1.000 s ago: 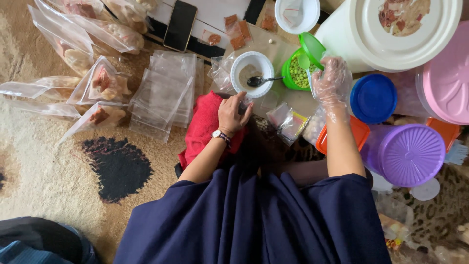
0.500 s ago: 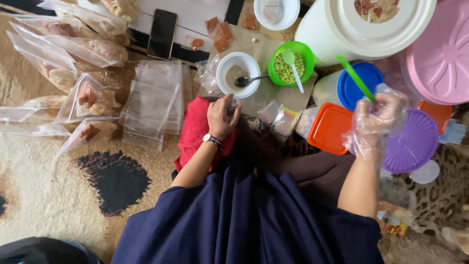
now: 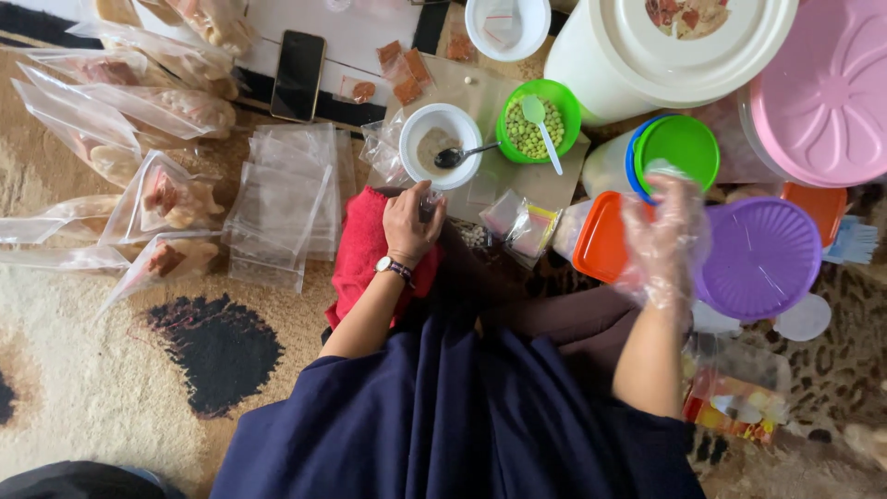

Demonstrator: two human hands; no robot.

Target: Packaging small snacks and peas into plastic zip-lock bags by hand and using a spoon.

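Observation:
My left hand (image 3: pixel 409 222), with a watch on the wrist, rests over a red cloth (image 3: pixel 360 254) and pinches a small clear bag (image 3: pixel 431 198) just below a white bowl (image 3: pixel 442 145) of brown powder with a dark spoon (image 3: pixel 462 154) in it. My right hand (image 3: pixel 661 236) wears a loose clear plastic glove, its fingers spread, and holds nothing. It hovers just below a green lid (image 3: pixel 684 148) that lies on a blue-lidded tub (image 3: pixel 632 159). The open green tub (image 3: pixel 533 125) of green peas stands beside the bowl with a pale spoon in it.
Around my right hand are an orange lid (image 3: pixel 601 236), a purple-lidded tub (image 3: pixel 759 257), a pink lid (image 3: pixel 822 92) and a big white bucket (image 3: pixel 665 46). A stack of empty clear bags (image 3: pixel 286 203), filled bags (image 3: pixel 157 199) and a phone (image 3: pixel 297 63) lie to the left on the rug.
My right hand carried the green lid from the pea tub to the right, set it on the blue-lidded tub and let go. My left hand stayed put.

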